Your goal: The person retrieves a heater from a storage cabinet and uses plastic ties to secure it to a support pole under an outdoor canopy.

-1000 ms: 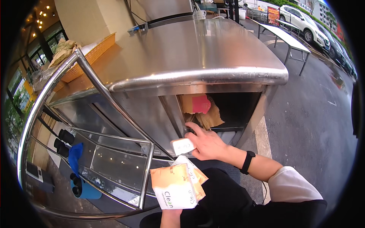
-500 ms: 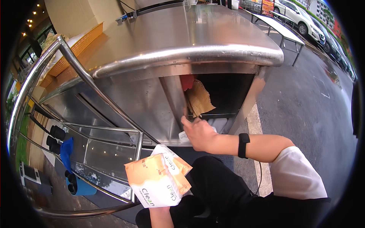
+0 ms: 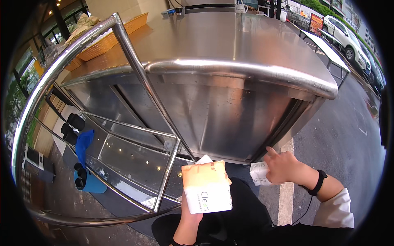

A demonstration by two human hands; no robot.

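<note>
My left hand (image 3: 193, 218) grips orange-and-white tissue packs (image 3: 208, 189) from below and behind, so most of its fingers are hidden. The front pack covers nearly all of what lies behind it; only a white corner pokes out on top. In my right hand (image 3: 283, 166) is a small white packet (image 3: 259, 172) with print, pinched beneath the fingers. The index finger of that hand stretches to the right edge of the steel cabinet's sliding door (image 3: 230, 123). This door covers the opening, with a narrow dark gap along its right side.
A steel rail cart (image 3: 162, 135) stands close on my left. On the steel countertop (image 3: 221, 41) sits an orange basket (image 3: 111, 41). A blue bucket (image 3: 92, 183) and blue cloth (image 3: 84, 145) are low at left. A white folding table (image 3: 324, 49) and parked cars are far right.
The cabinet door has slid right and shut over the opening, hiding the brown and red things inside. My right hand moved right along with it, now showing a white packet. The view has shifted.
</note>
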